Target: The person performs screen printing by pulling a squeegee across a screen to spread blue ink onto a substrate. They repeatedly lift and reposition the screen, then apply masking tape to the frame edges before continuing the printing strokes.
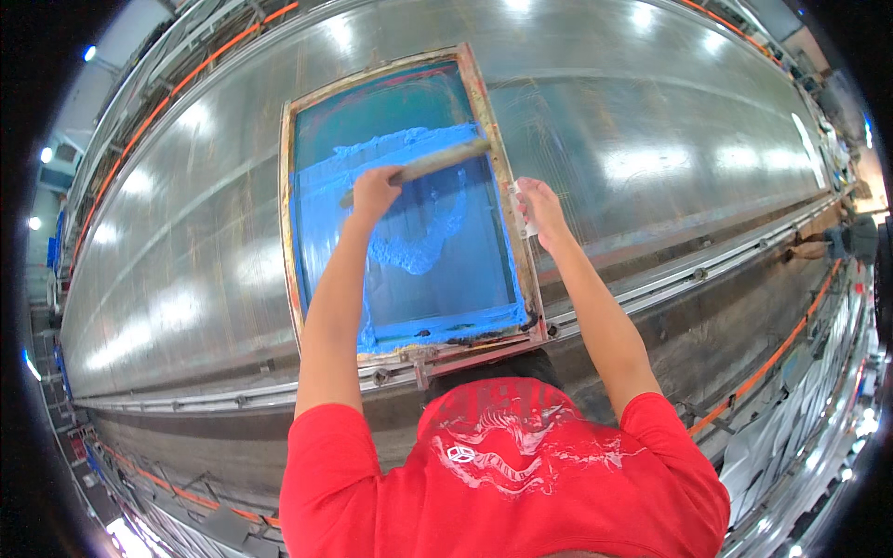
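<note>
A screen-printing frame (287, 167) with worn, ink-stained rails lies on the long table in front of me. Thick blue ink (398, 141) covers much of its mesh, heaped in a ridge toward the far part and in a curved smear near the middle. My left hand (376, 192) grips a long squeegee (445, 160), which slants across the ink with its right end up by the right rail. Beside that rail, my right hand (543, 210) pinches a thin white piece (523, 216); its exact kind is unclear.
The long, shiny table (642, 121) stretches away on both sides of the frame. A metal rail (670, 276) runs along its near edge, close to my body. Orange lines (777, 344) pass along the neighbouring structures. At far right, someone's foot or leg (811, 249) shows small.
</note>
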